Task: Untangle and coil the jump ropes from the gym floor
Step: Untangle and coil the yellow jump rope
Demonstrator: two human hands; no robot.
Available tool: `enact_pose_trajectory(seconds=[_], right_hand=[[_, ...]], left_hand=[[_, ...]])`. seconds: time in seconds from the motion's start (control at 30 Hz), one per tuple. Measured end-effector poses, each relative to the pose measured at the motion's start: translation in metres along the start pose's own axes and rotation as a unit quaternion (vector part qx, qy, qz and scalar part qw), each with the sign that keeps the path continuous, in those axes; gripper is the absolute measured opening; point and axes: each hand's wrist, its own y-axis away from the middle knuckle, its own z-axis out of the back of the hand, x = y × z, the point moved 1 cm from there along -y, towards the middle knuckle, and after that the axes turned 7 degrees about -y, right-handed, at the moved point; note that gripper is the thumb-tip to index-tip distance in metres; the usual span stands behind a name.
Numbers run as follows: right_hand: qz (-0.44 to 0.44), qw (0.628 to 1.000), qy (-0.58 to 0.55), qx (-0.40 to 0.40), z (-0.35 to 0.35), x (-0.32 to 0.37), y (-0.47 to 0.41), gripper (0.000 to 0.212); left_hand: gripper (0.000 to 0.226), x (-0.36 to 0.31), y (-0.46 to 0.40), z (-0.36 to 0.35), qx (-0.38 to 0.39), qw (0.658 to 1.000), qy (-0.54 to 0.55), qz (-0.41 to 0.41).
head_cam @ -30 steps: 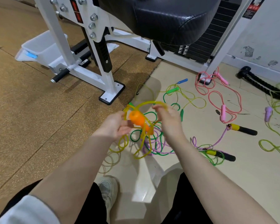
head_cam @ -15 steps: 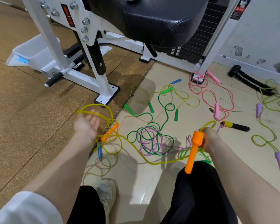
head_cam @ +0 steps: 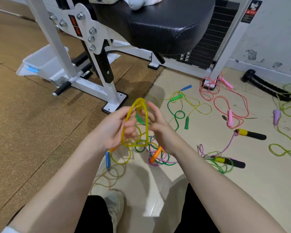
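The left hand's fingers (head_cam: 130, 126) are curled round one side of a small coil of yellow rope (head_cam: 136, 125), holding its stacked loops together just this side of the machine's white foot plate (head_cam: 115, 102). The right hand's fingers (head_cam: 152, 113) are loosely spread and nearly straight, their tips at the coil's other side; whether they pinch a strand or only steady it I cannot tell. The left hand (head_cam: 115, 128) carries the bundle, the right hand (head_cam: 160, 126) looks to be feeding or dressing a turn. The cord reads as thin, light, springy plastic: it holds a rounded loop rather than falling limp, so it will likely want to spring open and slide on itself unless gripped across all turns at once. An orange handle (head_cam: 156, 153) dangles below the coil, nearer the person than the foot plate, over a green and purple tangle (head_cam: 158, 148); the handle is the firm, sensible place to grasp. Further from the foot plate, toward the wall, a pink rope (head_cam: 225, 101) lies loose.
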Motion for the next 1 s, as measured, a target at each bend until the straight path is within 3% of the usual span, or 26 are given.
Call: enact_pose_trajectory(seconds=[0.07, 0.2, 0.33, 0.43, 0.53, 0.6, 0.63, 0.7, 0.83, 0.93, 1.0], right_hand=[[-0.01, 0.996, -0.081, -0.017, -0.004, 0.005, -0.005, 0.076], [-0.019, 0.998, -0.052, -0.043, 0.001, 0.015, -0.008, 0.026], [-0.067, 0.996, -0.038, -0.054, 0.004, 0.025, -0.003, 0.029], [-0.087, 0.995, -0.047, -0.028, 0.002, 0.033, 0.002, 0.004], [-0.08, 0.995, 0.059, -0.014, 0.0, 0.029, 0.003, 0.034], [-0.049, 0.992, 0.112, -0.022, -0.003, 0.028, 0.005, 0.042], [-0.034, 0.992, 0.113, -0.032, -0.002, 0.028, 0.006, 0.044], [-0.005, 0.996, 0.071, -0.059, 0.006, 0.027, 0.007, 0.042], [0.049, 0.987, -0.108, -0.107, 0.012, 0.02, 0.012, 0.037], [0.056, 0.956, -0.247, -0.15, 0.009, 0.013, 0.009, 0.048], [0.014, 0.941, -0.275, -0.197, 0.01, 0.008, 0.003, 0.05]], left_hand=[[0.036, -0.001, 0.003, 0.009, 0.026, 0.998, -0.046, 0.046], [0.032, 0.002, 0.008, 0.019, 0.069, 0.981, -0.172, 0.057], [0.02, 0.004, 0.008, 0.026, 0.131, 0.953, -0.262, 0.076], [0.017, 0.006, 0.007, 0.021, 0.125, 0.936, -0.321, 0.07], [0.036, 0.012, 0.003, 0.015, 0.065, 0.866, -0.494, 0.043], [0.039, 0.015, 0.002, 0.012, 0.029, 0.815, -0.578, 0.022], [0.036, 0.017, 0.001, 0.012, 0.023, 0.825, -0.564, 0.01], [0.027, 0.018, 0.0, 0.012, 0.017, 0.879, -0.476, -0.015], [0.031, 0.018, -0.005, 0.018, -0.044, 0.918, -0.391, -0.053], [0.032, 0.021, -0.009, 0.016, -0.047, 0.967, -0.251, -0.002], [0.027, 0.024, -0.01, 0.013, -0.039, 0.985, -0.166, 0.036]])
